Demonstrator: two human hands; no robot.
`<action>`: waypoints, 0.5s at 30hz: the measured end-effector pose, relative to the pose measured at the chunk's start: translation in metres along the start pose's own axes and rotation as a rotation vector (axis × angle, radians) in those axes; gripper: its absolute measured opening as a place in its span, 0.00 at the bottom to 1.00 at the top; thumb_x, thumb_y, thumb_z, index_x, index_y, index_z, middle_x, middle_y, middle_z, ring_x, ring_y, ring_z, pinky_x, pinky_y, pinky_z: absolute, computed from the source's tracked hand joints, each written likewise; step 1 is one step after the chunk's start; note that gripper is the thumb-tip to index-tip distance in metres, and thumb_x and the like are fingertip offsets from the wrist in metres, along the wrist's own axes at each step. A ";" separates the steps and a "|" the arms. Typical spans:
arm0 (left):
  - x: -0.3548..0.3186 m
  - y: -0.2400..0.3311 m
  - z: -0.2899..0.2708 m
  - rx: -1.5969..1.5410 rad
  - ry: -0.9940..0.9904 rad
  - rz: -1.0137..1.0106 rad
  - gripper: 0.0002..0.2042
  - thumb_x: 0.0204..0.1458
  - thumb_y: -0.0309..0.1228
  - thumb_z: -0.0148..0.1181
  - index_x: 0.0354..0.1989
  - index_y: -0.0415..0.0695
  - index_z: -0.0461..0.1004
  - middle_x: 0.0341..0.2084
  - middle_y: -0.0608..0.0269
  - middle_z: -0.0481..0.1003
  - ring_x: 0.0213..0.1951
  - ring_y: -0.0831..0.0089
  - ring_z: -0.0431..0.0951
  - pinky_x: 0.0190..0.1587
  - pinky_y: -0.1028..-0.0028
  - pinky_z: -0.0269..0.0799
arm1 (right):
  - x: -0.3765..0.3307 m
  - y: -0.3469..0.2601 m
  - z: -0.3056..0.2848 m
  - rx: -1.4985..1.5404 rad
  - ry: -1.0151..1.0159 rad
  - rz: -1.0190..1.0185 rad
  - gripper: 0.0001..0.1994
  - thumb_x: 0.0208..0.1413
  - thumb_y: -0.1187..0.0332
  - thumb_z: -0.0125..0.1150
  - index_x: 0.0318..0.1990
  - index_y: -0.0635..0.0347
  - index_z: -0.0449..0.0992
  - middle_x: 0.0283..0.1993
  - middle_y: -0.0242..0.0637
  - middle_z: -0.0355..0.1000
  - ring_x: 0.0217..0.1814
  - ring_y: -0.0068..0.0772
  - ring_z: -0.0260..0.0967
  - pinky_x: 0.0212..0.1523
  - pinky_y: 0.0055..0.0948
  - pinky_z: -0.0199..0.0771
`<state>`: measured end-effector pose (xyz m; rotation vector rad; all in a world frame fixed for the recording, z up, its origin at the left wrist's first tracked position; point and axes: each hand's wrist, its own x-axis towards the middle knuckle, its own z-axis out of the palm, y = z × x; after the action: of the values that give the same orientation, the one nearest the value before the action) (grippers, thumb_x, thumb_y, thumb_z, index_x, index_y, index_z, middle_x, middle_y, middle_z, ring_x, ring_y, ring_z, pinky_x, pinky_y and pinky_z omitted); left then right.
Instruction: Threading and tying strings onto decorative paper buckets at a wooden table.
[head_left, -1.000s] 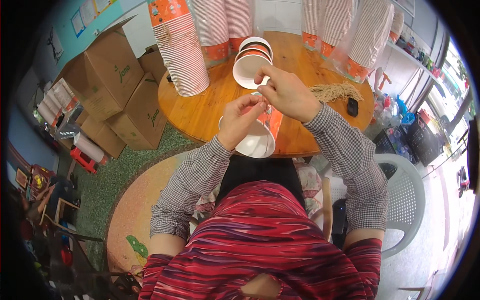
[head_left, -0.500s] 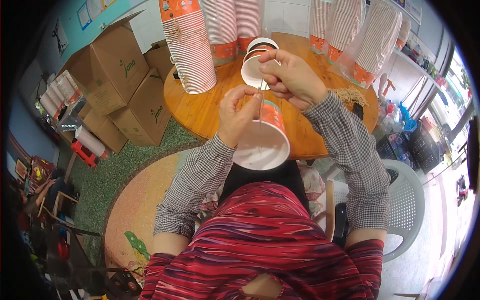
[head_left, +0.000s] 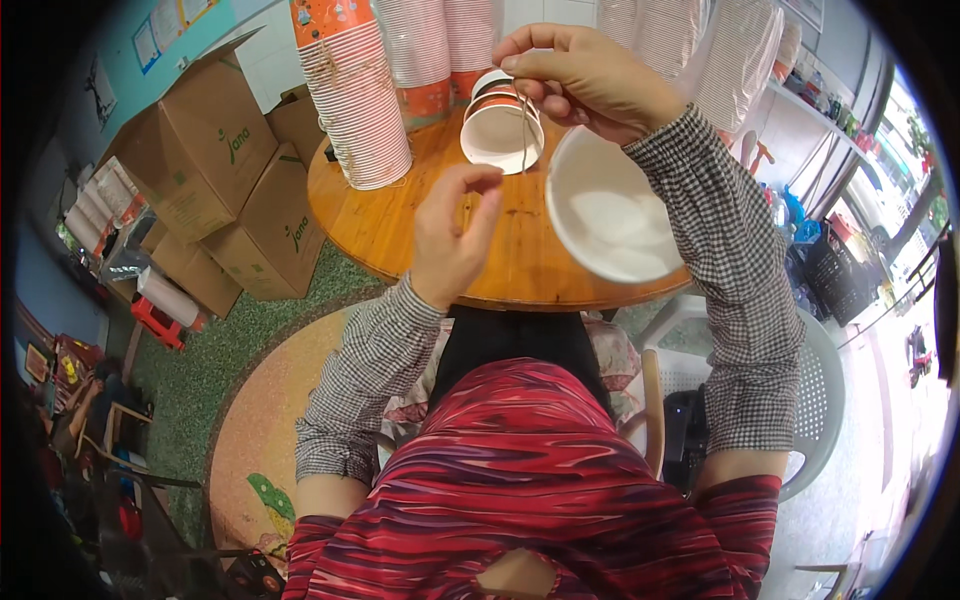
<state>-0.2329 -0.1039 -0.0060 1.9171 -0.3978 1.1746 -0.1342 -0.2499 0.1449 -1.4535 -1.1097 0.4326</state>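
Observation:
My right hand (head_left: 590, 80) is raised over the table, thumb and fingers pinched on a thin tan cord (head_left: 527, 130). The cord dangles below the fingertips. Below my right hand and forearm is a large white paper bucket (head_left: 610, 215), its open mouth toward me and something pale inside. Whether the cord is tied to this bucket, I cannot tell. My left hand (head_left: 450, 230) hovers near the table's front edge, fingers curved and apart from the thumb, holding nothing. Beyond it, several nested paper buckets (head_left: 500, 135) with orange outsides lie on their side.
A tall stack of paper buckets (head_left: 355, 110) stands at the left of the round wooden table (head_left: 350, 220). Plastic-wrapped stacks (head_left: 745, 60) line the far side. Cardboard boxes (head_left: 210, 150) are piled on the floor at left; a grey plastic chair (head_left: 820, 400) is at right.
My right hand has risen with the cord, and my left hand has let go of it and moved down. The white bucket has shifted from between my hands to under my right forearm.

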 end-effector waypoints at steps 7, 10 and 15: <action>0.016 -0.003 -0.015 -0.378 -0.199 -0.166 0.14 0.59 0.28 0.49 0.51 0.35 0.70 0.44 0.59 0.75 0.45 0.75 0.73 0.51 0.76 0.65 | -0.004 0.006 0.013 -0.200 -0.143 0.073 0.09 0.56 0.69 0.55 0.42 0.61 0.73 0.21 0.25 0.65 0.15 0.10 0.55 0.14 0.11 0.53; 0.011 -0.001 -0.017 -0.481 -0.236 -0.207 0.12 0.61 0.28 0.47 0.47 0.33 0.72 0.37 0.60 0.76 0.42 0.75 0.74 0.48 0.76 0.68 | -0.001 0.008 0.015 -0.250 -0.183 0.058 0.09 0.56 0.69 0.54 0.42 0.63 0.72 0.23 0.28 0.66 0.14 0.10 0.55 0.13 0.11 0.52; 0.004 0.000 -0.020 -0.693 -0.329 -0.386 0.12 0.61 0.28 0.47 0.44 0.31 0.72 0.28 0.59 0.74 0.34 0.70 0.76 0.43 0.70 0.72 | 0.007 -0.007 0.002 -0.852 -0.304 -0.423 0.09 0.52 0.69 0.56 0.36 0.66 0.74 0.25 0.30 0.68 0.25 0.18 0.65 0.25 0.22 0.66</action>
<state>-0.2427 -0.0874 0.0014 1.4689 -0.5010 0.3848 -0.1352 -0.2445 0.1531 -1.8292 -1.9440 -0.1660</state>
